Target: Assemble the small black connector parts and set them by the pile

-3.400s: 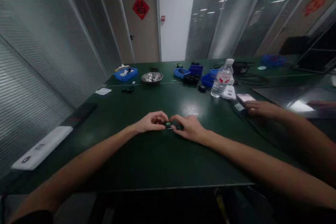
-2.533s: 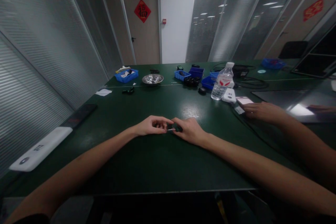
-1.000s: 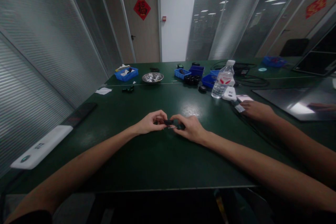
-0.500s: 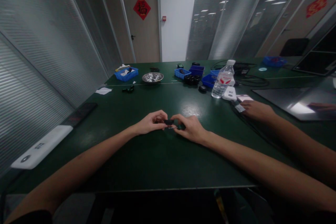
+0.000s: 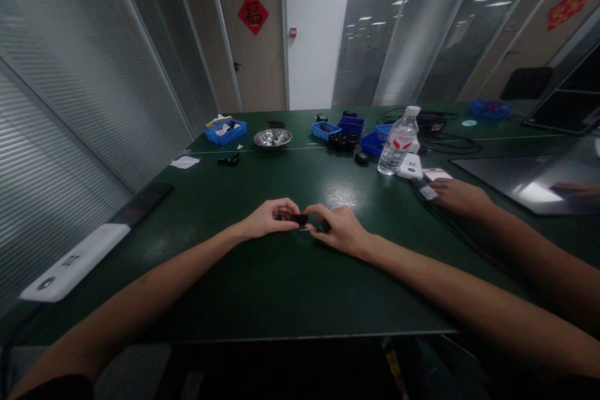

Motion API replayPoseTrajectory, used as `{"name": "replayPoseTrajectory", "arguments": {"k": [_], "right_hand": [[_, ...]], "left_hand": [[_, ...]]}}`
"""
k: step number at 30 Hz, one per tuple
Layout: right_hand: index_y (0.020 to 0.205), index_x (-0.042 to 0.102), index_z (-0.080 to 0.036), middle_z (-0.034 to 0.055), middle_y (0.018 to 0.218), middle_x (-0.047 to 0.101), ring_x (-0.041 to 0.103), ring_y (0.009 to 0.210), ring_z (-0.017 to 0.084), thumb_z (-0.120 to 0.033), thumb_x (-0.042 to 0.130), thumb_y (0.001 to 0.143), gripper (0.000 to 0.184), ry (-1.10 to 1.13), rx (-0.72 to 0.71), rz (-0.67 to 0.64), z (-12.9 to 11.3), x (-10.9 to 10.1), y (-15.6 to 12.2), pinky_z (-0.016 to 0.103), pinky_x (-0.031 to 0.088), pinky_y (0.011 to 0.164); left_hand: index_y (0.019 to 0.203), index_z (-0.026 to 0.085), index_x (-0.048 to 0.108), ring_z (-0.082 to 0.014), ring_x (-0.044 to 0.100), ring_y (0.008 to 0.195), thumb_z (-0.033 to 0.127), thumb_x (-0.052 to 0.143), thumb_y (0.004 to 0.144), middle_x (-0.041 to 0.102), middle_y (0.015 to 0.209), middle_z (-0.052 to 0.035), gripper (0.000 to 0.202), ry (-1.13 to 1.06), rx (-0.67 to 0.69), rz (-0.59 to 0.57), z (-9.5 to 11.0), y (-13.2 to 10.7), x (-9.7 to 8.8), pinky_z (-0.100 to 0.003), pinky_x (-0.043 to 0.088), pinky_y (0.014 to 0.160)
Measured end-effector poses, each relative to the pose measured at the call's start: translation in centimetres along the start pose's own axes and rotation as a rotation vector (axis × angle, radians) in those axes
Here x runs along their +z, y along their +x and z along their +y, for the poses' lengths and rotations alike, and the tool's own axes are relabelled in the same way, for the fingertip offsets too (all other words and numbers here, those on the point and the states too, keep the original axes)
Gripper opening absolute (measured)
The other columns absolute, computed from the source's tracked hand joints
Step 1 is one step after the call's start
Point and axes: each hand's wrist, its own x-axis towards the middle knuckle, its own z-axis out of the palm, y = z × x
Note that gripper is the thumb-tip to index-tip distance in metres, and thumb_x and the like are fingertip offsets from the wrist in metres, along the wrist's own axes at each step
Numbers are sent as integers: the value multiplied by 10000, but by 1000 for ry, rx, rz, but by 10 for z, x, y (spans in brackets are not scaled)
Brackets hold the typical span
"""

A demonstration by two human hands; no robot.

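Over the middle of the green table, my left hand (image 5: 270, 219) is closed, its thumb and fingers pinching a small black part (image 5: 300, 219). Just to its right my right hand (image 5: 341, 230) is closed too, with the index fingertip close to the black part's right end. A thin tool that looks like a small screwdriver (image 5: 306, 229) lies in the right hand. Its metal shaft points left, just below the black part; the dark handle is mostly hidden by the fingers. Whether the tip touches the part I cannot tell.
A metal dish (image 5: 272, 139), blue bins (image 5: 225, 132) and a dark part (image 5: 229, 160) stand farther back. To the right are a water bottle (image 5: 398, 144), cables and another person's hand (image 5: 459, 197). A white device (image 5: 75, 261) lies along the left edge.
The black part has shifted slightly left and turned between the left fingers. The right fingertips have moved a little; both arms stay nearly in place.
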Motion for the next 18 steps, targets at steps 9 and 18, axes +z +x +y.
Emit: {"name": "replayPoseTrajectory", "arguments": {"k": [9,18], "right_hand": [[1186,595,-201,-29,717,654,570,566,109,-387,582,985,274,6,-9,-32,2,1,0,231,362,560],[1191,583,-205,-34,719,651,571,571,110,-358,589,981,260,-13,-4,-44,2,1,0,228,359,562]], "left_hand": [[1070,148,635,-173,617,920,296,778,839,633,1043,-57,310,50,25,6,4,-1,-1,-342,491,861],[1069,159,627,-176,609,951,301,791,829,620,1058,-49,323,41,31,-9,0,0,-3,-341,482,874]]}}
